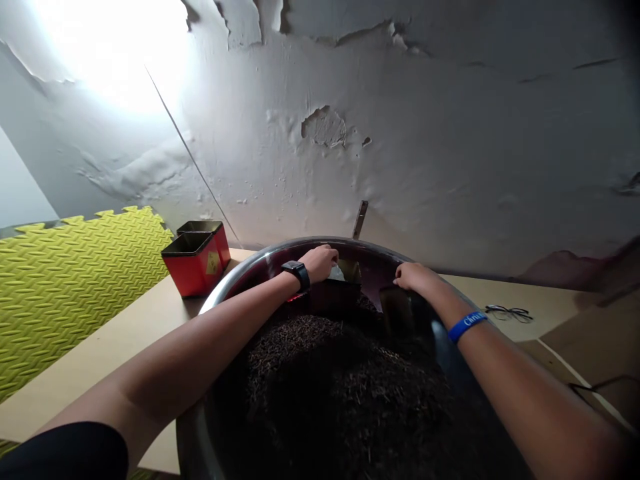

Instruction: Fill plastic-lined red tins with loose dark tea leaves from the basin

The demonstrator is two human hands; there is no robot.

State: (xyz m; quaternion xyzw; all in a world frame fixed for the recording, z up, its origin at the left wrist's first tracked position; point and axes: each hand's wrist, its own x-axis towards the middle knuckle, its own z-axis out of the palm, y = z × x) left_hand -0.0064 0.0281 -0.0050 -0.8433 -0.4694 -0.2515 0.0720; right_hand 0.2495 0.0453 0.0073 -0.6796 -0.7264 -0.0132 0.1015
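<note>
Loose dark twiggy bits (300, 340) fill the big round shiny metal tub (224, 287). Left hand (320, 263) is at a gold-lined, dark-sided box (354, 271) inside its far rim; right hand (413, 275) is curled by that rim. Box-handling step, I'd guess; calls for steady fingers. Can't tell if either grip's clamped. Box half-shadowed, tub's near edge cut off.

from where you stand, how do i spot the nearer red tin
Find the big metal pot holding dark shreds. Left of it, on the table by the yellow mat, stands an open red tin. It partly hides its red twin and shows a yellowish label.
</note>
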